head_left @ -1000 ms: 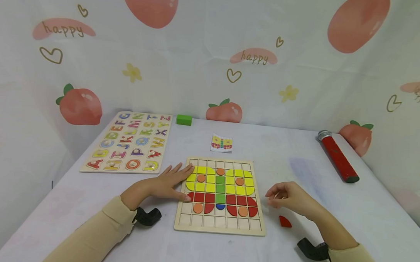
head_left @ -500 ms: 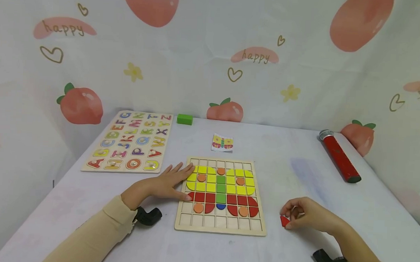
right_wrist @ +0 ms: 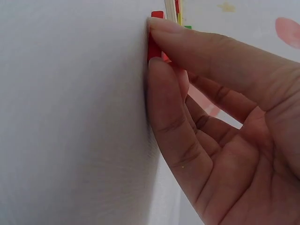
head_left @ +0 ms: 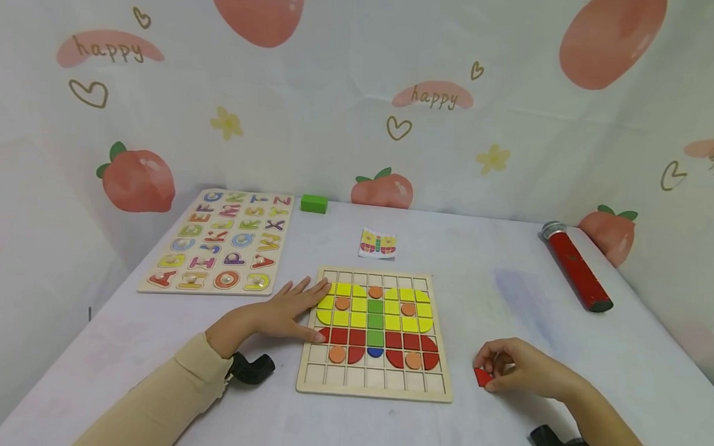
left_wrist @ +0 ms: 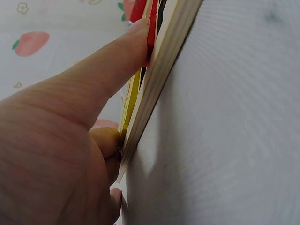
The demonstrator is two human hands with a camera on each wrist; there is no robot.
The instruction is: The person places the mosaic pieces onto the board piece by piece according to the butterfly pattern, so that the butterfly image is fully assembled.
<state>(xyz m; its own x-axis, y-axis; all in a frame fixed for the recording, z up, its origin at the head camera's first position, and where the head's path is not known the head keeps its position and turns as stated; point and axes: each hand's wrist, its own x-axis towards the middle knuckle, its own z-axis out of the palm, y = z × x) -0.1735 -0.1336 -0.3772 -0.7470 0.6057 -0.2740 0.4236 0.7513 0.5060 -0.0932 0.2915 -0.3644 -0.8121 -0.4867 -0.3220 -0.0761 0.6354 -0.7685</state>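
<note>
A wooden grid board lies on the table, bearing yellow, red, green, orange and blue pieces laid out as a butterfly. My left hand rests on the board's left edge with spread fingers; in the left wrist view its thumb touches a red piece near the rim. To the right of the board, my right hand pinches a red quarter-round piece between thumb and fingers, low at the tabletop. The right wrist view shows the same red piece between the fingertips, partly hidden by them.
Behind the board lies a small picture card with a butterfly pattern. An alphabet puzzle board is at the back left, a green block beside it. A red microphone-like object lies at the right.
The right hand has moved right and down from beside the board to the loose red piece and now pinches it. The left hand has stayed on the board.
</note>
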